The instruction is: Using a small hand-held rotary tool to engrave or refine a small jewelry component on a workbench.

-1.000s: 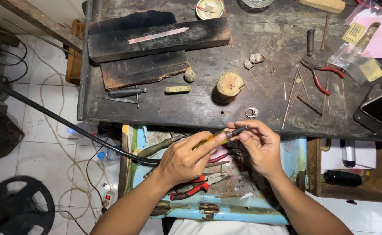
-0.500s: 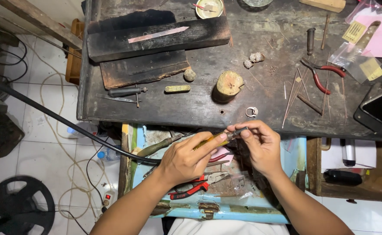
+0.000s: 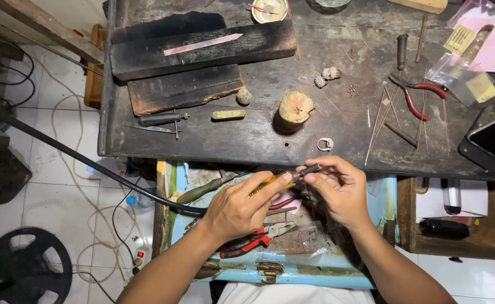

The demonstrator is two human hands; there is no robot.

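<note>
Barely shifted, both hands grip a yellow-handled tool (image 3: 278,181) over the open drawer (image 3: 382,194), just below the bench edge (image 3: 247,153).

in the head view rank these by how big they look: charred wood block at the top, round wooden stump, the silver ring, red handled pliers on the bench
1. Charred wood block, by far the largest.
2. Red-handled pliers.
3. Round wooden stump; shorter than the pliers but bulkier, so these two are close.
4. Silver ring, smallest.
All lie on the bench at much the same distance from the camera.
</note>
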